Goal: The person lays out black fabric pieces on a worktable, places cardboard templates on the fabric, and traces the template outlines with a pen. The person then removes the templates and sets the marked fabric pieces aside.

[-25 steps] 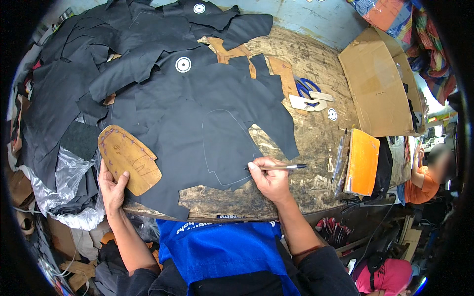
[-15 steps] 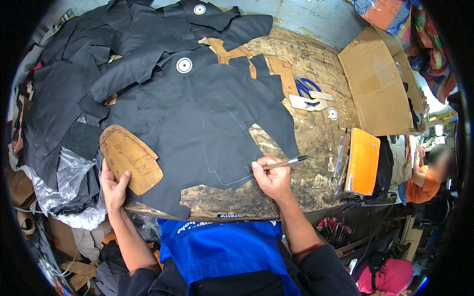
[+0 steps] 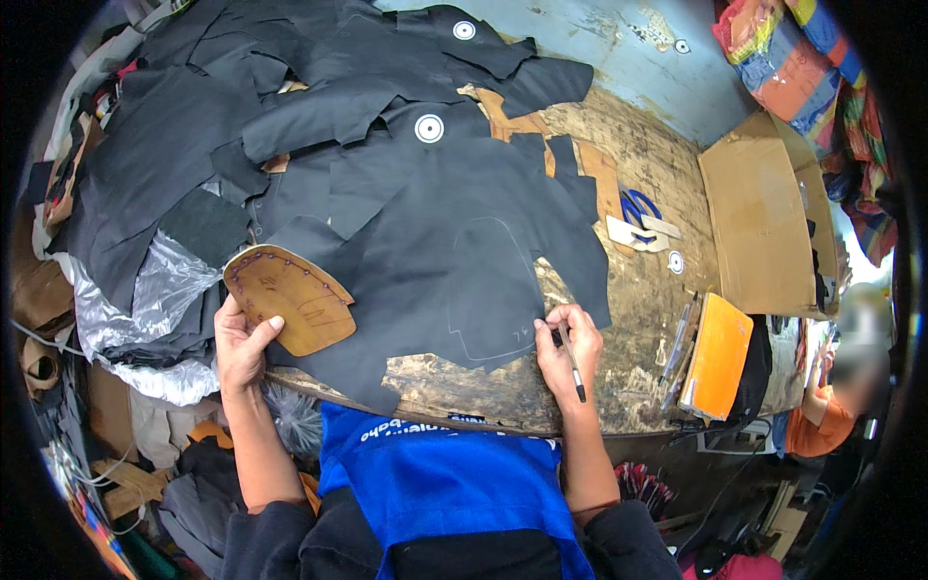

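My left hand (image 3: 244, 340) grips a tan shoe-part pattern (image 3: 290, 302), thumb on top, its face marked with dotted and drawn lines. The pattern is held tilted over the left part of a large black leather sheet (image 3: 387, 251). In my right hand (image 3: 570, 350) is a pen (image 3: 574, 365), its dark end pointing down toward my wrist. That hand rests at the sheet's right edge, beside a thin pale outline and small marks drawn on the leather. The pen's other end is hidden by my fingers.
Black leather pieces (image 3: 319, 58) pile up at the far left, by clear plastic (image 3: 184, 300). Blue-handled scissors (image 3: 638, 207), an orange notebook (image 3: 717, 353), pens (image 3: 677, 338) and a cardboard box (image 3: 759, 213) are on the right of the worn wooden table (image 3: 657, 145). A person in orange (image 3: 820, 425) sits beyond.
My right hand has drawn back from the marks, and the pen has swung from pointing right to pointing down. My left hand has tilted the pattern up. The view has shifted.
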